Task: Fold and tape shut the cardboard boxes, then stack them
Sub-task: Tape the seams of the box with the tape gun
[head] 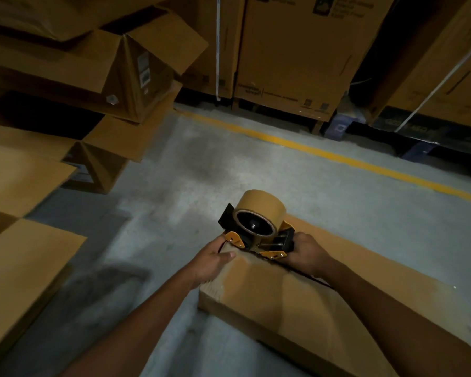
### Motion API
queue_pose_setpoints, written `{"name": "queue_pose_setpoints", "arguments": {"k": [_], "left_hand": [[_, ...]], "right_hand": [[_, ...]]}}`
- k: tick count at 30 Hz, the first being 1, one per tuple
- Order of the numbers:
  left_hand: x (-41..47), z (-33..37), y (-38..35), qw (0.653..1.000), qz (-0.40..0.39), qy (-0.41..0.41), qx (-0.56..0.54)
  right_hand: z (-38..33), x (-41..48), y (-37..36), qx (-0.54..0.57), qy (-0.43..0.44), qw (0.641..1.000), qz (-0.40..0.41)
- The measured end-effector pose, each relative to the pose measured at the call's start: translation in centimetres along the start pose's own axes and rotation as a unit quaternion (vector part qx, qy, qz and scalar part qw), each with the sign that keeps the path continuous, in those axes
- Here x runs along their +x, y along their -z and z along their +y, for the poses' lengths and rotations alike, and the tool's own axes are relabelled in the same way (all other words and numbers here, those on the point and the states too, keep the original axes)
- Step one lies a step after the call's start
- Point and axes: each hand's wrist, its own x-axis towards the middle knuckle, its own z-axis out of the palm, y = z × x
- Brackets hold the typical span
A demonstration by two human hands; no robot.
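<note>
A brown cardboard box (297, 303) lies low on the concrete floor in front of me, a strip of brown tape along its top. At its far corner sits a tape dispenser (259, 229) with a roll of brown tape and a black and yellow frame. My right hand (307, 254) grips the dispenser's handle on the right. My left hand (215, 261) presses on the box's far left corner, fingers over the edge, right beside the dispenser's front.
Open cardboard boxes (114, 77) are piled at the upper left, with flat cardboard sheets (19, 257) along the left. Tall cartons (297, 55) stand at the back behind a yellow floor line (324, 153). Bare grey concrete floor (201, 164) lies between.
</note>
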Motion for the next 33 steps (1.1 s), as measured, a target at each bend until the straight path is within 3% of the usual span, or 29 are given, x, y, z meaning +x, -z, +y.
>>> {"name": "queue_pose_setpoints", "arguments": {"k": [11, 16, 20, 21, 22, 24, 25, 26, 33], "left_hand": [[0.2, 0.4, 0.4, 0.997, -0.027, -0.047, 0.055], [0.9, 1.0, 2.2, 0.998, 0.008, -0.054, 0.008], [2.0, 2.9, 5.9, 0.986, 0.019, -0.096, 0.133], [2.0, 3.4, 6.4, 0.972, 0.024, -0.105, 0.208], [2.3, 3.2, 6.8, 0.937, 0.032, -0.121, 0.326], [2.3, 2.5, 6.7, 0.793, 0.035, -0.189, 0.578], [2.0, 2.3, 6.4, 0.737, 0.008, -0.202, 0.645], [1.6, 2.2, 6.1, 0.709, -0.014, -0.201, 0.676], [0.6, 3.4, 6.5, 0.687, -0.051, -0.178, 0.702]], "right_hand": [[4.2, -4.3, 0.7, -0.019, -0.041, 0.999, 0.011], [2.7, -4.0, -0.2, 0.011, -0.048, 0.998, 0.026], [0.0, -2.6, -1.8, 0.031, -0.042, 0.998, 0.030], [-0.6, -2.3, -2.2, 0.030, -0.038, 0.998, 0.032], [-1.1, -2.1, -2.4, 0.026, -0.044, 0.998, 0.033], [-1.7, -1.9, -2.8, 0.014, -0.053, 0.998, 0.037], [-1.7, -1.9, -3.0, 0.009, -0.057, 0.998, 0.038], [-1.6, -2.0, -3.2, 0.005, -0.058, 0.998, 0.037], [-1.1, -3.3, -3.6, -0.026, -0.073, 0.996, 0.045]]}}
